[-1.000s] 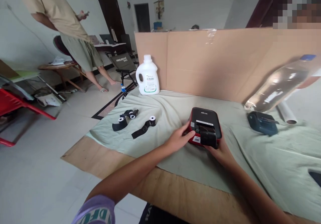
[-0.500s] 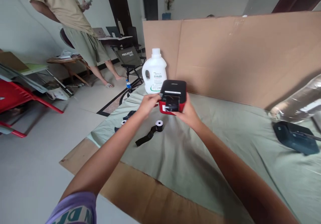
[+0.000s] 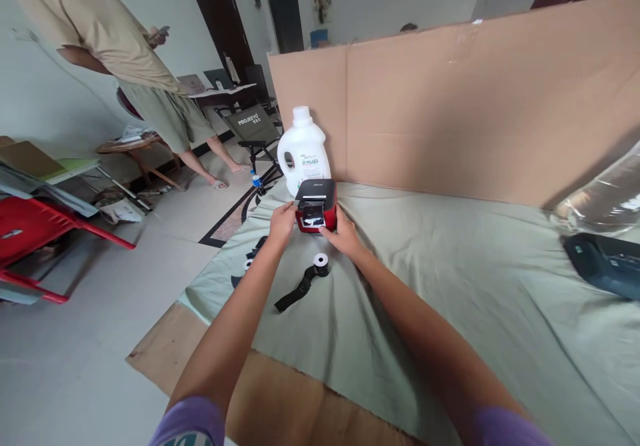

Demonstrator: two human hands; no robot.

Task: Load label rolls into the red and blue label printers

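A small red and black label printer (image 3: 320, 193) is between my two hands, just in front of a white detergent jug (image 3: 306, 147). My left hand (image 3: 283, 223) grips its left side, and my right hand (image 3: 344, 234) is wrapped on the right side with the thumb at the front lower edge. Black glossy material sticks out of the printer's front. Nearer to me, a roll of black tape-like strip (image 3: 321, 265) stands on the green cloth with its loose tail stretched out. Partly behind my left forearm lies another roll (image 3: 249, 264) with black pieces around it.
A tall cardboard panel (image 3: 425, 113) stands along the back of the cloth-covered board (image 3: 450, 253). At right are a dark blue device (image 3: 605, 266) and a clear plastic-wrapped bundle (image 3: 607, 193). On the left, a person (image 3: 115, 53) stands beyond a red chair (image 3: 50, 239).
The printer has moved away from me, slightly left and down to the cloth beside the jug, with both hands still on it. My view has shifted a little.
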